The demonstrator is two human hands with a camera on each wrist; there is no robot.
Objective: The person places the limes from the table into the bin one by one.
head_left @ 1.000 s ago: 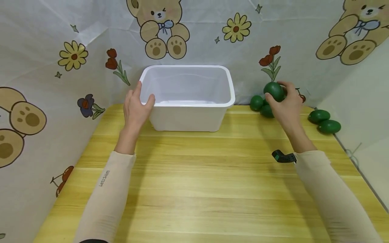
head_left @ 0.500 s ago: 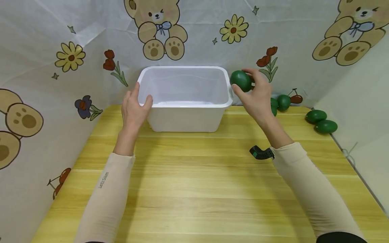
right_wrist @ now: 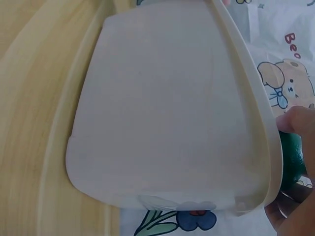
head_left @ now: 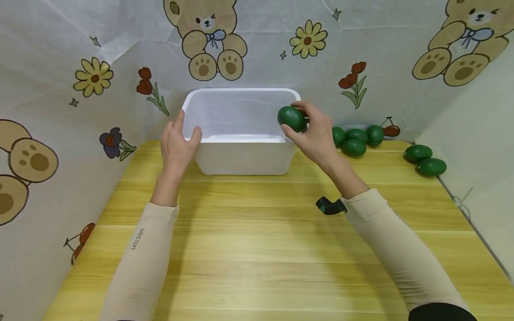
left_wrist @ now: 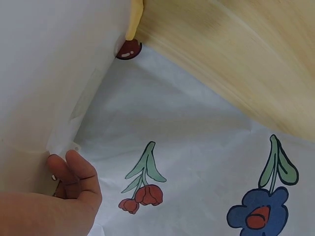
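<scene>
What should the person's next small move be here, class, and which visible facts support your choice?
Probably lower the right hand a little, to bring the green egg-shaped object into the white bin. In the head view it appears over the right end of the opening, gripped by that hand, while the left hand is at the bin's left front corner.

place: indoor workspace | wood-grain table | upright bear-print sheet

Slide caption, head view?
Right-hand fingers hold a green oval object over the white tub, left-hand fingers at its left end.
</scene>
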